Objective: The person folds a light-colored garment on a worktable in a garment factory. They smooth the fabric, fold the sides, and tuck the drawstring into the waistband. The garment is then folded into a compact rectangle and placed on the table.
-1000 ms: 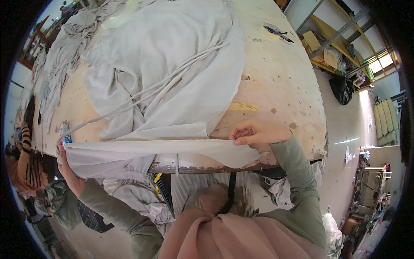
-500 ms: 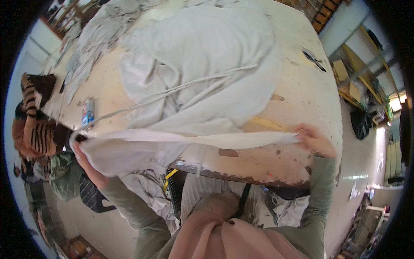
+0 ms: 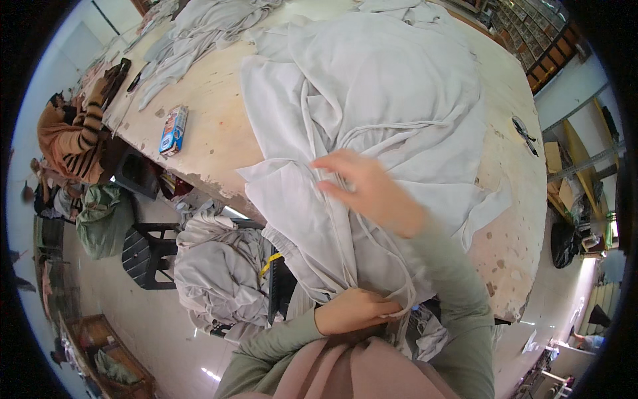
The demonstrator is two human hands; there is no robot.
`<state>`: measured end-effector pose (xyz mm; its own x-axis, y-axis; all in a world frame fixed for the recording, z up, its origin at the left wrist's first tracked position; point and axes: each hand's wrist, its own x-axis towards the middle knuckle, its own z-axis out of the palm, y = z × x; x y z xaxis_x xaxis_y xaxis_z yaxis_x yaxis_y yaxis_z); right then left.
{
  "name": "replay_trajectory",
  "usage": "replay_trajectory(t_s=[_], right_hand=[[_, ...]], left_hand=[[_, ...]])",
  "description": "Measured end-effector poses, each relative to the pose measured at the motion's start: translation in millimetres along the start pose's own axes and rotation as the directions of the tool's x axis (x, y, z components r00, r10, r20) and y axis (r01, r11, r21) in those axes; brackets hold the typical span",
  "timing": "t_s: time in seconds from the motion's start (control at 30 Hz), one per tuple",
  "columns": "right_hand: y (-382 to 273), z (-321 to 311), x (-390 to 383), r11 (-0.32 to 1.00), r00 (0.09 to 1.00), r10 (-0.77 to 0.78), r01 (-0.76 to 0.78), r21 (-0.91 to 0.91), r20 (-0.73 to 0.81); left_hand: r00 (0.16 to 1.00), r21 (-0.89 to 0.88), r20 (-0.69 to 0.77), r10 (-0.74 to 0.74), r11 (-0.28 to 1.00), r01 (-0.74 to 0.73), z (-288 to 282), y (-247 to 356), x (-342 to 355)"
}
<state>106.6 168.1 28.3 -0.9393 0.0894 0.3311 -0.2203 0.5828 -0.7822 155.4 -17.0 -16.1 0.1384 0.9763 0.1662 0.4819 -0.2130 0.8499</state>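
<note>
A large pale grey garment (image 3: 399, 80) is spread over the table in loose folds, its near part hanging over the front edge. Thin fabric cords (image 3: 375, 236) in the same colour trail across it and loop down towards my body. Close to my chest, my left hand (image 3: 355, 310) is closed on the cord and cloth. My right hand (image 3: 369, 186), slightly blurred, hovers over or touches the folds in the middle, with thumb and fingers apart. A gathered edge (image 3: 282, 243) of the garment shows at the table's front.
On the pale worn table (image 3: 206, 133) lie a small blue and white carton (image 3: 173, 131), scissors (image 3: 524, 136) at the right and more grey cloth (image 3: 199, 40) at the far left. Below stand a cloth pile (image 3: 222, 272) and a black stool (image 3: 149, 256). Another person (image 3: 73, 139) is at the left.
My hands held a strip of cloth stretched wide between them. Now my left hand is near my chest and my right over the garment's middle. The view has shifted too.
</note>
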Motion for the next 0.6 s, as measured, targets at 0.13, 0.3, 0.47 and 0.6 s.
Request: replay_trajectory(t_s=[0.13, 0.3, 0.47, 0.6], right_hand=[[7.7, 65.8, 44.0, 0.942, 0.998, -0.032, 0.013, -0.335, -0.049], [16.2, 0.7, 56.1, 0.93, 0.904, 0.354, -0.314, 0.191, -0.241], [-5.0, -120.6, -13.2, 0.799, 0.778, 0.38, -0.002, 0.601, -0.501], [26.4, -169.8, -84.9, 0.678, 0.644, 0.621, -0.156, 0.719, -0.446]], left_hand=[[0.998, 0.162, 0.051, 0.045, 0.985, -0.053, -4.7, 3.8, -14.2], [0.941, 0.428, -0.129, 0.314, 0.874, -0.232, -28.6, 25.8, -25.7], [0.793, 0.588, -0.302, 0.529, 0.758, -0.281, -35.5, 28.3, -29.4], [0.913, 0.393, -0.167, 0.372, 0.875, -0.284, -28.4, 15.2, -30.7]])
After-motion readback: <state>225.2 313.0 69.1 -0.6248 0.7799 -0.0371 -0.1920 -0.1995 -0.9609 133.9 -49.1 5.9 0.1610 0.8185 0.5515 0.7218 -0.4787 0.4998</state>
